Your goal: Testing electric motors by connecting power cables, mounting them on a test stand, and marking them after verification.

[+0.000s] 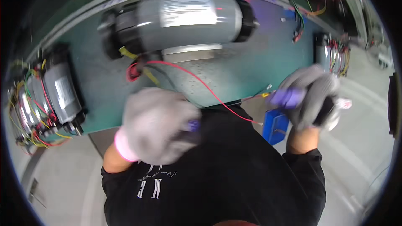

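Note:
My left hand (161, 125), in a grey glove with a pink cuff, is curled and smeared by motion in front of my chest. A small purple piece (192, 125) shows at its fingers, too blurred to name. My right hand (312, 96), in a grey glove too, is closed past the bench's front edge at the right. It grips a blurred purple object (288, 98); a white end (345, 103) sticks out on the hand's other side. A large grey cylindrical motor (188, 21) with black ends lies across the bench. A red wire (201, 81) trails from it toward my right hand.
Several smaller grey motors (63, 92) with coloured wires stand at the bench's left, and more motors (324, 56) at its right. A blue bin (275, 126) sits below the front edge. Loose wires (298, 29) lie at the back right of the green bench top (268, 58).

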A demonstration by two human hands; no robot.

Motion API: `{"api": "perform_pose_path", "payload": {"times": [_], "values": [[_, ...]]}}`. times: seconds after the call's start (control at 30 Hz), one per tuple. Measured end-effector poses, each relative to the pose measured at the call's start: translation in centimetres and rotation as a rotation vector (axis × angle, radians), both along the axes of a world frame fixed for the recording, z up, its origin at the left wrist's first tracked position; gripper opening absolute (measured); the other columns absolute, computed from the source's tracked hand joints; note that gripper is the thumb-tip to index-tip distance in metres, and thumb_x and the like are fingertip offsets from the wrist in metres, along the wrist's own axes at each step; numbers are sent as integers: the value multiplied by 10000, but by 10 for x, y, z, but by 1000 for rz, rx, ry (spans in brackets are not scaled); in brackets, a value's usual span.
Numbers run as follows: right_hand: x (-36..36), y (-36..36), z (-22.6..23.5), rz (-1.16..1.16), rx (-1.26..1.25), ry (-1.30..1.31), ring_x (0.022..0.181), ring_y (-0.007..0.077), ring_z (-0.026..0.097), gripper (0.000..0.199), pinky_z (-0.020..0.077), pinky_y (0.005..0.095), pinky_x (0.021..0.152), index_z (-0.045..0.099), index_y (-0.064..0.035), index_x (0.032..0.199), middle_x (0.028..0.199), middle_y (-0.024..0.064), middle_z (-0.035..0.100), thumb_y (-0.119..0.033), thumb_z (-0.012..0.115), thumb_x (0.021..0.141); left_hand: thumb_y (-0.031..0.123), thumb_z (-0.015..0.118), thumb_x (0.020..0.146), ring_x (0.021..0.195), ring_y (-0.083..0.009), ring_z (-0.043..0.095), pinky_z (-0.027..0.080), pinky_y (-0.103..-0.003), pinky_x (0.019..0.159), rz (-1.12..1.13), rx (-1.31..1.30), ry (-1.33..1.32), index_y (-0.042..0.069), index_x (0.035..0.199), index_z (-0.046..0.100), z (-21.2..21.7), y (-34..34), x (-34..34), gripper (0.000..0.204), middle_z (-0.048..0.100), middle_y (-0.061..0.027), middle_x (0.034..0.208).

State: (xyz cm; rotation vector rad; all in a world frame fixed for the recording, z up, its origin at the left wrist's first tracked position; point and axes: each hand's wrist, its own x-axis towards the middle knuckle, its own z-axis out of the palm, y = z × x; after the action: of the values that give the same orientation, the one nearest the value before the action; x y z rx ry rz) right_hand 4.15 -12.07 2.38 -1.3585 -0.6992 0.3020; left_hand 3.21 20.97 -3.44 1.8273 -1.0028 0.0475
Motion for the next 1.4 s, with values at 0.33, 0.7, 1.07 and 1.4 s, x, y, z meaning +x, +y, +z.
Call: {"api": "perform_pose_path", "payload": {"times": [0.33,0.7,1.07,1.4], "values": [[181,277,46,198,-966,-521,710,284,708,230,579,363,716,772,9,1031,790,210,713,-191,705,939,145,733,989,762,-325,717,567,-394,707,649,-358,378,18,1186,696,-90,62,-39,237,727,-144,886],[182,350,66,990,-1892,-314,713,338,764,275,606,427,663,729,37,823,696,209,699,-207,718,950,165,820,917,738,-298,735,566,-402,685,472,-434,365,41,1132,707,-55,45,-22,272,742,-121,854],[186,359,40,953,-2016,-202,681,308,759,312,612,426,654,717,36,775,658,180,698,-219,738,954,240,762,979,663,-277,703,540,-387,666,401,-441,391,17,1082,733,-69,53,-24,247,751,-111,854],[220,286,46,654,-1623,-213,738,289,723,313,570,385,672,716,46,1107,961,203,753,-236,705,973,199,764,984,710,-287,698,549,-372,663,518,-611,520,10,1084,720,-75,44,-20,218,723,-127,883]]}}
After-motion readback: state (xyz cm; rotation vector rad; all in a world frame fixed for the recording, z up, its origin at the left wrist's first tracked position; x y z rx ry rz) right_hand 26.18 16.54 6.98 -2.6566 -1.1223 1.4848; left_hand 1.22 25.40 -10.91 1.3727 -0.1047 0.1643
